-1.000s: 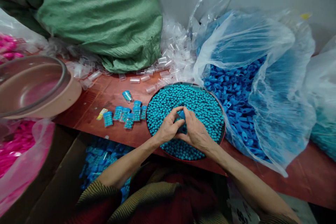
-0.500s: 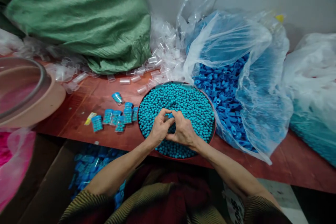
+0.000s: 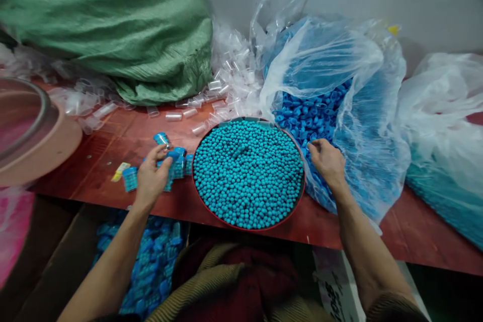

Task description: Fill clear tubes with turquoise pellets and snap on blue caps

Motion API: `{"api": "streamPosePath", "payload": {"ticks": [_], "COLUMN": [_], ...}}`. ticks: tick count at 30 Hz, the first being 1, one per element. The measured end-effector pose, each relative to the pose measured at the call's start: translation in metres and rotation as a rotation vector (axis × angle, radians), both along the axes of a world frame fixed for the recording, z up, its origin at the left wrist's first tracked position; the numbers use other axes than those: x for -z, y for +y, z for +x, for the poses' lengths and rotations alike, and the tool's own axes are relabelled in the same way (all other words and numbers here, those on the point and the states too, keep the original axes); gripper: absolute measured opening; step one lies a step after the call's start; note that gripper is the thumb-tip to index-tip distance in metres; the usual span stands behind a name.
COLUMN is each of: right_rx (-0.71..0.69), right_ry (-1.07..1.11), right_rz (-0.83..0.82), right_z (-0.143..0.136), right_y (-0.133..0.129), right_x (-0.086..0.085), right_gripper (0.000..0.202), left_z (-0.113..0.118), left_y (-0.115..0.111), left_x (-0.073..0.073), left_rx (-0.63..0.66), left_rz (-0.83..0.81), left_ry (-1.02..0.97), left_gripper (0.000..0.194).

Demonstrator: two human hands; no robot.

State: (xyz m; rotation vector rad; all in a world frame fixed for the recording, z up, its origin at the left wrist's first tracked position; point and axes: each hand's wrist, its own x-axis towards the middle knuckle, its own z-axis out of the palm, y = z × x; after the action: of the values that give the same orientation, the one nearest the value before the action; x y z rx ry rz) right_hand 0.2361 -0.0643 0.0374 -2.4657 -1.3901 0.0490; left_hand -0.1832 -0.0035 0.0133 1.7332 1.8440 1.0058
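Note:
My left hand [image 3: 153,173] is at the group of small clear tubes filled with turquoise beads, its thumb and fingers closing around the blue top of one tube [image 3: 175,153]. Another filled tube [image 3: 130,179] stands left of that hand, and one more [image 3: 161,139] lies tilted beyond the fingers. Over the open plastic bag of small blue plastic caps [image 3: 317,110], my right hand [image 3: 327,161] has its thumb and fingertips pinched together; what they hold is unclear. Between the hands sits a round red-rimmed tray [image 3: 194,181] full of turquoise beads [image 3: 249,176].
Loose empty clear tubes [image 3: 230,70] are heaped behind the tray, beside a large green sack [image 3: 158,35]. A pink basin [image 3: 60,148] stands left. At right is a bag of turquoise beads [image 3: 445,201]. Many filled tubes [image 3: 151,271] lie below the table edge.
My hands have parted from over the bead tray. The left moved left to the filled tubes; the right moved right to the blue caps. The view has shifted slightly.

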Motion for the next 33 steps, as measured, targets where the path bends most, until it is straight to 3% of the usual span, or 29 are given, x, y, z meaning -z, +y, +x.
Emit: {"api": "streamPosePath", "payload": {"ticks": [2, 4, 9, 13, 17, 19, 22, 26, 29, 33], "right_rx": [-0.006, -0.04, -0.08, -0.106, -0.359, -0.511, -0.701, -0.779, -0.791, -0.703], "right_ry": [0.028, 0.097, 0.333, 0.444, 0.752, 0.653, 0.182, -0.337, -0.448, -0.234], "right_rz": [-0.137, -0.191, 0.012, 0.29, 0.088, -0.004, -0.092, -0.231, -0.18, -0.032], "right_z": [0.018, 0.025, 0.03, 0.022, -0.015, -0.035, -0.051, -0.057, -0.061, -0.076], "right_y": [0.006, 0.012, 0.022, 0.019, 0.015, 0.015, 0.014, 0.014, 0.018, 0.029], "right_x": [0.012, 0.023, 0.033, 0.026, 0.027, 0.03, 0.027, 0.012, 0.004, 0.007], "right_gripper": [0.037, 0.042, 0.045, 0.044, 0.04, 0.037, 0.039, 0.03, 0.02, 0.023], "left_z": [-0.003, 0.012, 0.088, 0.13, 0.147, 0.153, 0.158, 0.156, 0.154, 0.158], "left_y": [0.002, -0.001, -0.008, -0.005, 0.0, 0.002, 0.005, 0.009, 0.011, 0.013], "left_x": [0.003, 0.001, -0.004, 0.0, 0.005, 0.006, 0.007, 0.007, 0.008, 0.011], "left_rx": [-0.091, -0.084, 0.341, 0.454, 0.473, 0.461, 0.45, 0.528, 0.57, 0.624], "left_rz": [0.079, 0.145, 0.058, -0.042, -0.07, -0.078, -0.062, -0.01, -0.038, -0.053], "left_ry": [0.158, 0.225, 0.178, 0.271, 0.388, 0.423, 0.414, 0.325, 0.303, 0.327], "left_gripper": [0.044, 0.039, 0.029, 0.029, 0.032, 0.031, 0.027, 0.023, 0.023, 0.025]}}
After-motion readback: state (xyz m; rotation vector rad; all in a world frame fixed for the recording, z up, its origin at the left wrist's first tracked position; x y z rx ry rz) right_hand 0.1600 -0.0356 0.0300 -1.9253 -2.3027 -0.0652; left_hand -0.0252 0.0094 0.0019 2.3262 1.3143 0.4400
